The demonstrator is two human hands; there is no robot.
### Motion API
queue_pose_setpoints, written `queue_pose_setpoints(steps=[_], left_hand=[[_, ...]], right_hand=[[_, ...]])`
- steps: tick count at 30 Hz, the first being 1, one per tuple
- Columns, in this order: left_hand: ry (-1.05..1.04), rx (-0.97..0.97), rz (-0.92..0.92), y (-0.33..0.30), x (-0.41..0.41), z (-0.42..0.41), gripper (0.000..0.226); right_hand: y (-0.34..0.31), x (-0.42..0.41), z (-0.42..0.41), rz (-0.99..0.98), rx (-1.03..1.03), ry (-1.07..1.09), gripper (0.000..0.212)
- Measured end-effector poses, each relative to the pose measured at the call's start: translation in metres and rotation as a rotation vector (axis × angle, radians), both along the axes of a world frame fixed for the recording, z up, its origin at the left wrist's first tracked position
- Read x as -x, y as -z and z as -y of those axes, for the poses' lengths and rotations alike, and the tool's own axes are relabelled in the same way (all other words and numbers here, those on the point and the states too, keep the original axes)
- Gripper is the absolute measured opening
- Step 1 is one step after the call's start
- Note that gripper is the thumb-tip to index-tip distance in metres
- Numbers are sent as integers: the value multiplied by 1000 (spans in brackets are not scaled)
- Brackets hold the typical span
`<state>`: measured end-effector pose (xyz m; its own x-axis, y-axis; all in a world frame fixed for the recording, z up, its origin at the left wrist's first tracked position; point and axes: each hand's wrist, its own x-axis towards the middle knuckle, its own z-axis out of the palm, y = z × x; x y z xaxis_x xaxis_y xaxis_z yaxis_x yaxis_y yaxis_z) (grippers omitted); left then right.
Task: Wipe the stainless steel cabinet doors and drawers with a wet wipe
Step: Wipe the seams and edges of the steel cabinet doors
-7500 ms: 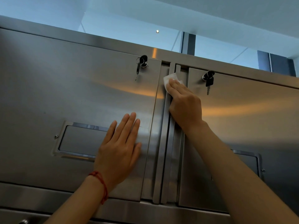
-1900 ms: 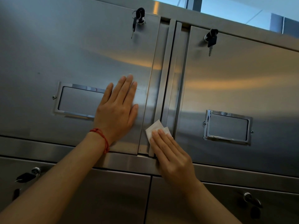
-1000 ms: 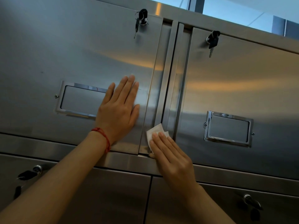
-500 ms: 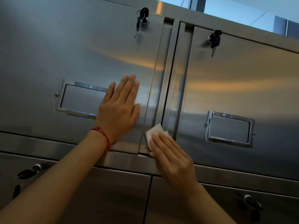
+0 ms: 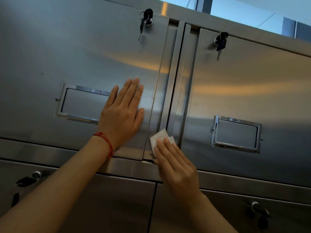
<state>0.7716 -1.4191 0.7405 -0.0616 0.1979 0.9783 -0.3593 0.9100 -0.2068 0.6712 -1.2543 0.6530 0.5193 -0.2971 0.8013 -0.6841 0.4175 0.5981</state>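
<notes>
Wet wipe (image 5: 159, 137) unmoved under right hand (image 5: 175, 163).

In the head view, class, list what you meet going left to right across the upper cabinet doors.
Left label holder → left hand → left door's key → wet wipe → right door's key → right label holder.

The right hand (image 5: 175, 165) hides most of the wet wipe (image 5: 159, 137) (only 1 corner shows).
</notes>
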Motion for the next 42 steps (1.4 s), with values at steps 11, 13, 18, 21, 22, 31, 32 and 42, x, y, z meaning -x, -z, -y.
queue_pose_setpoints(steps=[11, 13, 18, 21, 22, 31, 32, 42], left_hand=[[3, -7, 4, 0, 0, 0, 56], [4, -9, 7, 0, 0, 0, 56], [11, -22, 28, 0, -1, -2, 57], [5, -18, 20, 0, -2, -1, 57], [3, -15, 19, 0, -2, -1, 57], [-2, -6, 13, 0, 0, 0, 56], [-3, -6, 12, 0, 0, 0, 56], [-20, -2, 13, 0, -2, -1, 56]], right_hand=[[5, 1, -1, -2, -26, 11, 28], [11, 0, -1, 13, -27, 5, 29], [9, 4, -5, -25, -55, 34, 29], [5, 6, -3, -29, -47, 26, 28], [3, 6, -2, -25, -39, 20, 28], [-33, 0, 5, -15, 41, -21, 27], [-36, 0, 6, -14, 51, -24, 27], [-73, -2, 12, -6, 120, -31, 25]])
